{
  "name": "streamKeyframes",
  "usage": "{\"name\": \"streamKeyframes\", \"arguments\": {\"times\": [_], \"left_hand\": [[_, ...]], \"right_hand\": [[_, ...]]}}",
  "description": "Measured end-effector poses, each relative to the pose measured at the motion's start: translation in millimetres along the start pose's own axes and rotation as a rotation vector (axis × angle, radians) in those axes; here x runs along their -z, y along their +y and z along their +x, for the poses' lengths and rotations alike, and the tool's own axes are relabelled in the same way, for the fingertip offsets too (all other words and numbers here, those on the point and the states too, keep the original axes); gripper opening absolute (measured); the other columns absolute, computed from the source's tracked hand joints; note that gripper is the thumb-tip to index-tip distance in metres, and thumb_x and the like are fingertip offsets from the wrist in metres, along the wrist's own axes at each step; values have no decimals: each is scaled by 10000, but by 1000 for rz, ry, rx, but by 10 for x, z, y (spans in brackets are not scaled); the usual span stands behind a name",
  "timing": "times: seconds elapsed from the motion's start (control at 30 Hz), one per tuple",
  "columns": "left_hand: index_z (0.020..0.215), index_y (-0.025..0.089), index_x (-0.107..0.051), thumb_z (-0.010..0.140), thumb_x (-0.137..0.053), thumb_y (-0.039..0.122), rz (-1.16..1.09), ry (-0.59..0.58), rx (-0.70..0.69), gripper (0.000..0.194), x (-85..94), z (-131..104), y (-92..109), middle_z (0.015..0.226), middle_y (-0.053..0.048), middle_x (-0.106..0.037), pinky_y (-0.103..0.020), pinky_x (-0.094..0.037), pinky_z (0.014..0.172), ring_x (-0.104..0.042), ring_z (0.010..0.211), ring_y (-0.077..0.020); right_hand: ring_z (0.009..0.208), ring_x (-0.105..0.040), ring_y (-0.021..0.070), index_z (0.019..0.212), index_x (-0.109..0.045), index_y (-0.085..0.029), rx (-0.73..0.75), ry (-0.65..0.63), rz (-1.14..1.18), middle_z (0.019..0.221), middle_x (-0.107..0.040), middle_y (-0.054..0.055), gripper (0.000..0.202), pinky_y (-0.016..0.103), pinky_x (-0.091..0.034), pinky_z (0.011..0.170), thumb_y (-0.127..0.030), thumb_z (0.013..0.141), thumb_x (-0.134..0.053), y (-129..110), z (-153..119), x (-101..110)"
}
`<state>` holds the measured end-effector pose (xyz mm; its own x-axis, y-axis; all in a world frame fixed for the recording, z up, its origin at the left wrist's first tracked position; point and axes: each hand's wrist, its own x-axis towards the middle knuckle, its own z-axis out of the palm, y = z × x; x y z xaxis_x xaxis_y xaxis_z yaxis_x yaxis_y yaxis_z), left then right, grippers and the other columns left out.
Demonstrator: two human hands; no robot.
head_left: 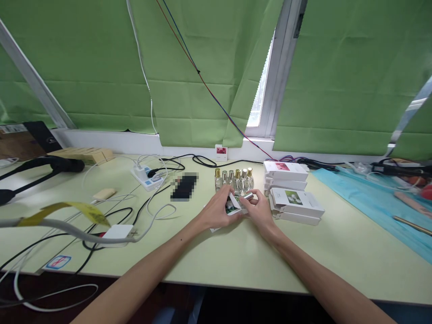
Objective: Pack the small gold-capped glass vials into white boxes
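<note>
Near the middle of the table, my left hand is wrapped round a small white box with a green flower picture. My right hand pinches a small bottle with a silver cap at the box's right end. The bottle's body is hidden, so how far it sits inside the box I cannot tell. Just beyond my hands stands a row of several small glass perfume bottles with gold and silver caps. To the right of my right hand lie stacked white boxes with a green picture.
Behind those are white boxes with a pink picture, and a small pink-pictured box stands by the wall. A power strip and tangled cables lie left, near a pixelated dark object. Blue plastic sheeting covers the right side.
</note>
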<state>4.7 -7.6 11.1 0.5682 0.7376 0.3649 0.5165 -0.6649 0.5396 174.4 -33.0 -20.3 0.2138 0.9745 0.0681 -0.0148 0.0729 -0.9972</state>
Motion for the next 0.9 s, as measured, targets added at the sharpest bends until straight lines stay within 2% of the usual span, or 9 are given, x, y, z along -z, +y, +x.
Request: {"name": "streamKeyframes", "arguments": {"times": [0.47, 0.7, 0.9], "left_hand": [[1060, 229, -415, 784, -703, 540, -15, 35, -16, 506, -41, -7, -62, 1022, -46, -546, -321, -443, 666, -546, 844, -210], [1058, 228, -427, 780, -706, 556, -16, 38, -19, 513, -36, -3, -53, 1010, -42, -549, -321, -442, 667, -541, 837, -204], [1053, 231, -446, 766, -725, 533, -15, 52, -28, 501, -45, 2, -52, 985, -33, -558, -316, -434, 662, -537, 823, -200]], "right_hand": [[641, -661, 204, 975, -562, -211, 2, -39, 20, 781, -741, 55, 472, 297, -529, 541, -510, 684, -782, 40, 11, -32], [629, -659, 209, 951, -575, -207, -46, -30, 39, 738, -732, 47, 484, 300, -529, 524, -530, 659, -786, 13, 11, -39], [590, -630, 196, 924, -614, -198, -48, 13, 17, 681, -697, 33, 433, 318, -548, 526, -566, 719, -714, 12, 25, -35]]}}
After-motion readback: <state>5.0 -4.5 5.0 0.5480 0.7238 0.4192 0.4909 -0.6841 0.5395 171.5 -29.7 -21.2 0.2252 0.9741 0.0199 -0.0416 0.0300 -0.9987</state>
